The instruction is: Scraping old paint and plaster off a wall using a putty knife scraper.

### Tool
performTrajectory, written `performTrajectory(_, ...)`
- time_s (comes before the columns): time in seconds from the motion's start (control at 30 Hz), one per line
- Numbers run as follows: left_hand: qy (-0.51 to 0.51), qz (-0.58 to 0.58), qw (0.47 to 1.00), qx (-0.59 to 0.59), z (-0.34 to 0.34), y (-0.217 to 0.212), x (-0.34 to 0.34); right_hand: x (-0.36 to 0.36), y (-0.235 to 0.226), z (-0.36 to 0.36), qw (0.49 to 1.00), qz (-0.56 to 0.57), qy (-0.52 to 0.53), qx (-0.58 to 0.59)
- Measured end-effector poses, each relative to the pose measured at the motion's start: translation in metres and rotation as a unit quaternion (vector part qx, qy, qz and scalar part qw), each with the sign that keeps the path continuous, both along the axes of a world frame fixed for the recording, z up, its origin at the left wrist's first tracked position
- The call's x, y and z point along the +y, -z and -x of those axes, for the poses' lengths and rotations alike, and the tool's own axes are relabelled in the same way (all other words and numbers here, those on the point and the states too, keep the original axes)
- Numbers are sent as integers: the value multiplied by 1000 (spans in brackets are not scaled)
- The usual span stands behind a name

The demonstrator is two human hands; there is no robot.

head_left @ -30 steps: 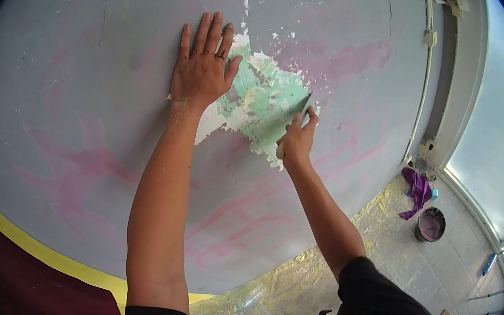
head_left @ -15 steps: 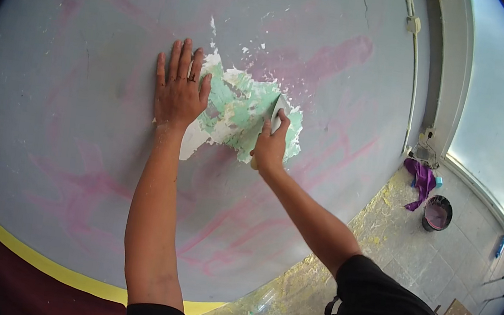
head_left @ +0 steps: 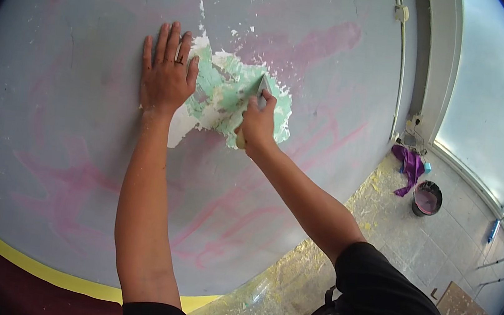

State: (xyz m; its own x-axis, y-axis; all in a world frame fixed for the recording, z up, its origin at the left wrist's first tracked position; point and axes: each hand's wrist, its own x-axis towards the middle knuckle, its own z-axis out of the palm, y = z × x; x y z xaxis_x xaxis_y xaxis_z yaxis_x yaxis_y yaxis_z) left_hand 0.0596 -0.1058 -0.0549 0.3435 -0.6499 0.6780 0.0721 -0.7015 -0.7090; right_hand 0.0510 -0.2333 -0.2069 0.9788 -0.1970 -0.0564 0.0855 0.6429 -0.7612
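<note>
Both hands have slid toward the frame's upper centre: the left hand (head_left: 166, 81) lies flat and open on the wall (head_left: 64, 153), the right hand (head_left: 257, 123) grips a scraper (head_left: 263, 87) over the scraped green patch (head_left: 224, 100), so paint removal continues.

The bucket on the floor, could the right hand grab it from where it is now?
Probably not. The bucket sits far off by the window, while the right hand is up at the wall holding a scraper on the peeled green patch. Nothing blocks it; it's just too far.

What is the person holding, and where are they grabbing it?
The right hand holds a scraper by its handle, blade against the wall. The left hand holds nothing; it lies flat on the wall.
</note>
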Motion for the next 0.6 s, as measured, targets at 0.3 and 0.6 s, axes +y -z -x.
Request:
performTrajectory(0.3, -9, 7, 1000, -4, 2, 9, 10, -27, 41, 85, 994, 88, -51, -35)
performTrajectory(0.6, -21, 30, 999, 3, 0, 3, 5, -80, 99, 75, 965, 240, -102, -30)
